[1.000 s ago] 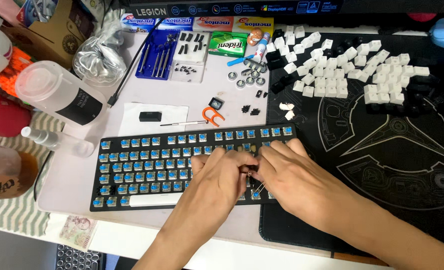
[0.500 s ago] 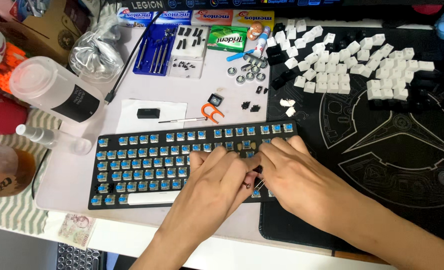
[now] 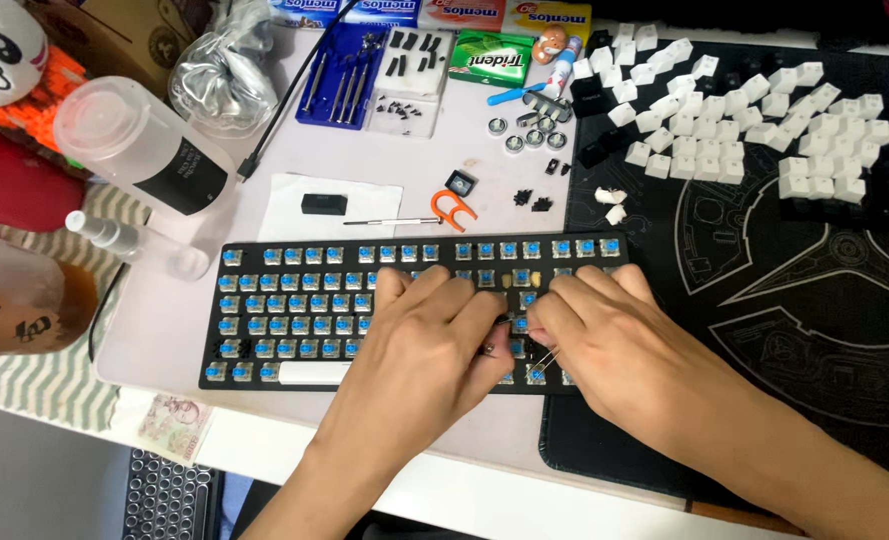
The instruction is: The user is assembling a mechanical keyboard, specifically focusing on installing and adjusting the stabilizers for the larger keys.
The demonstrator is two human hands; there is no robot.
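Note:
A black keyboard (image 3: 294,300) with its keycaps off shows rows of blue switches and one white bar in the bottom row. Both hands lie on its right middle part. My left hand (image 3: 414,340) rests flat over the switches, its thumb tip meeting the fingers of my right hand (image 3: 614,340). The right hand pinches a thin wire tool (image 3: 542,360) down among the switches. What sits under the left thumb is hidden.
White keycaps (image 3: 744,120) lie scattered on a black patterned mat (image 3: 814,300) at the right. Behind the keyboard are an orange puller (image 3: 454,208), small metal rings (image 3: 524,135), a blue tool case (image 3: 339,80), a clear bottle (image 3: 134,145) and a spray bottle (image 3: 124,240).
Both hands stay at the same spot on the keyboard with only small finger shifts. The view has tilted slightly.

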